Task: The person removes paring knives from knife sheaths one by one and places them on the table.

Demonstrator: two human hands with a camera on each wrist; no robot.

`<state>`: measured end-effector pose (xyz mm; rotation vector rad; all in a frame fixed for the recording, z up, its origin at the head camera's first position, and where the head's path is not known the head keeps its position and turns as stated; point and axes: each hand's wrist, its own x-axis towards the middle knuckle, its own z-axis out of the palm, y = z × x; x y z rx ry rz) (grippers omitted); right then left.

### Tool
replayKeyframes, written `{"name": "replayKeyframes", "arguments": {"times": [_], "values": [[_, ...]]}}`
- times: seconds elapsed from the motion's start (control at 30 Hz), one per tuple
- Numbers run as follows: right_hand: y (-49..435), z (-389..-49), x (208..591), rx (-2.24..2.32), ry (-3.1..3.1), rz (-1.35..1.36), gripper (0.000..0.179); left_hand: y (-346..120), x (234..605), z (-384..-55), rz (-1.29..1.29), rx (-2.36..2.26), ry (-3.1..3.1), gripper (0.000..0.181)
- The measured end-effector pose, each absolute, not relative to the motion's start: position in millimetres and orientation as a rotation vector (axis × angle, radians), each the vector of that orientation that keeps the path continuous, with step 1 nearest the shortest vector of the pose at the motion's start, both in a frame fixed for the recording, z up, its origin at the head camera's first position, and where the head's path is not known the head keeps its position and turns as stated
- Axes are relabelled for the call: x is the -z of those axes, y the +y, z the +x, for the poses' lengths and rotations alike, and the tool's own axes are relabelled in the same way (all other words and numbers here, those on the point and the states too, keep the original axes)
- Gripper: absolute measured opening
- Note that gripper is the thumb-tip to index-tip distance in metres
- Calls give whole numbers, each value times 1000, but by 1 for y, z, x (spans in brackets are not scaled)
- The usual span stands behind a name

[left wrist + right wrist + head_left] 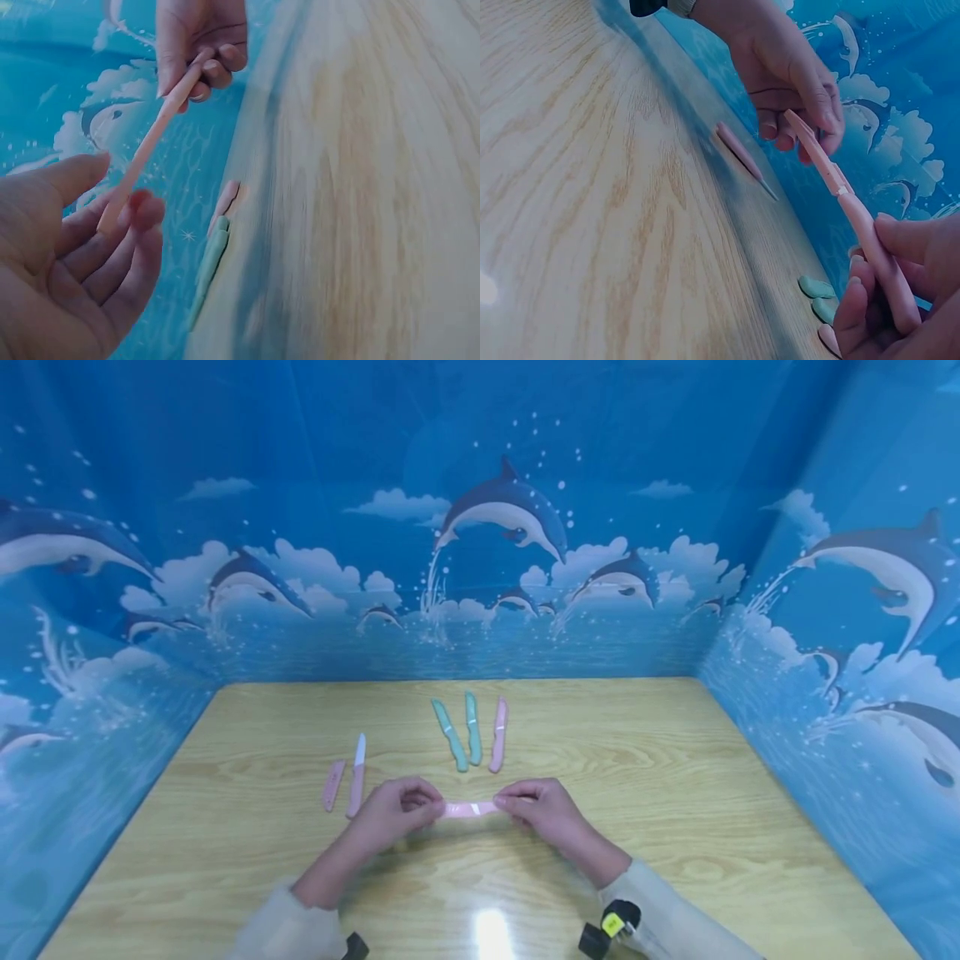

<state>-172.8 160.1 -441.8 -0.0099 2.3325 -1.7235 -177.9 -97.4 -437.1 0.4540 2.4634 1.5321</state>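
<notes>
A pink paring knife (461,810) in a pink sheath is held level between both hands, above the table. My right hand (547,814) grips its handle (877,255), thumb on one side and fingers curled on the other. At the sheath (817,154) end, the fingers of my left hand (401,810) curl around it; the thumb is close by in the left wrist view, and its contact there is unclear. Left of the hands lie an unsheathed pink knife (357,781) with a white blade and a separate pink sheath (333,785).
Beyond the hands, two green sheathed knives (450,735) and a pink sheathed knife (498,735) lie side by side on the wood-grain table (637,735). Blue dolphin-print curtains (480,635) rise along the table's back and sides.
</notes>
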Motion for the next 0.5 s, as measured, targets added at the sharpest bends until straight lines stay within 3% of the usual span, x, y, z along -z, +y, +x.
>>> {"name": "replayKeyframes", "arguments": {"times": [0.33,0.5], "values": [[160,-172,442,1725,2338,-37,23,-82,432,-166,962,-906,3048,44],[158,-170,442,1735,2326,-76,25,-79,434,-165,1058,-777,3092,41]]}}
